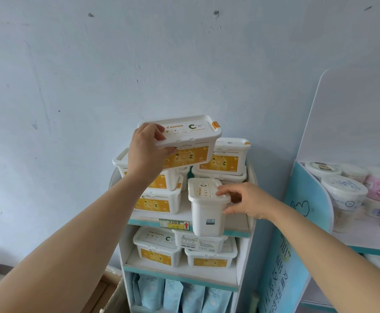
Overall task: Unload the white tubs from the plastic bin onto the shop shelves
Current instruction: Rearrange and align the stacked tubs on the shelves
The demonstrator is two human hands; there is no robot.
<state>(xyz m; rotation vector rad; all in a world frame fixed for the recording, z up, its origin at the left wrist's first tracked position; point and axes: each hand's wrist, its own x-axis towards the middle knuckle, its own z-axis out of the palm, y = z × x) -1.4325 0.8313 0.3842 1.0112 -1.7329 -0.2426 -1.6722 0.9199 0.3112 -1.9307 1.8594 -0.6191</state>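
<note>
My left hand (146, 150) grips a white tub with a yellow label (189, 141) by its left end and holds it tilted above the stack on the top shelf (234, 224). My right hand (241, 201) grips a second white tub (207, 208), which stands turned end-on at the shelf's front edge. Several more white tubs are stacked on the top shelf behind them (225, 159). Others sit on the shelf below (157, 247). The plastic bin is not in view.
The narrow white shelf unit stands against a pale blue wall. Blue pouches (184, 294) fill its lower level. To the right stands a blue display stand (306, 199) with round tubs (345, 193) and pink packs. A cardboard box edge (114, 297) shows at lower left.
</note>
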